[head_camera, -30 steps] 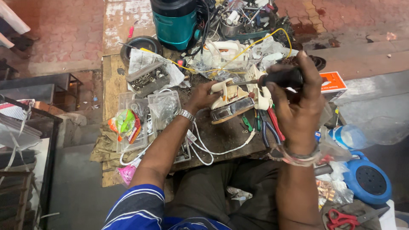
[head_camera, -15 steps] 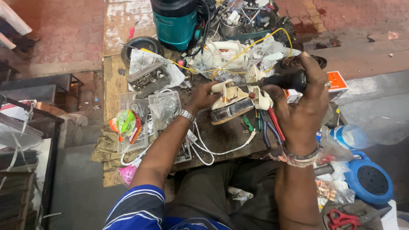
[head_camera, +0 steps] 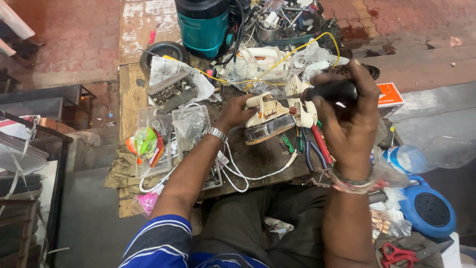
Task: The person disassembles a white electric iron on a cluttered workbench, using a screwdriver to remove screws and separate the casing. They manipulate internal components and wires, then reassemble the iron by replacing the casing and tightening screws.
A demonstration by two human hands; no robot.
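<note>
While the person sits at the cluttered wooden bench (head_camera: 130,94), the right hand (head_camera: 347,124), right of centre in the frame, is curled tight around the black handle of a screwdriver (head_camera: 329,92), whose thin shaft runs leftward to the cream-coloured clothes iron (head_camera: 270,118) at the centre of the picture. The iron lies tilted on its side, shiny soleplate edge facing down-frame, its white cord (head_camera: 253,174) looping toward the bench's near edge. The left hand (head_camera: 237,110), a metal watch (head_camera: 216,133) at the wrist, grips the iron's left end, fingers wrapped over the body. Just below and right of the iron lie pliers (head_camera: 317,146) with red and dark handles and a green-handled tool (head_camera: 287,144). Left of centre sit clear plastic boxes (head_camera: 153,144) holding small parts, with a grey tray of hardware (head_camera: 171,89) above them. At top centre stands a teal jug-shaped appliance (head_camera: 203,27), and a yellow wire (head_camera: 302,47) arcs across the heap of parts beside it. An orange box (head_camera: 391,97) rests at the right edge of the bench. Lower right shows a round blue appliance (head_camera: 429,211) and red-handled scissors (head_camera: 396,255).
</note>
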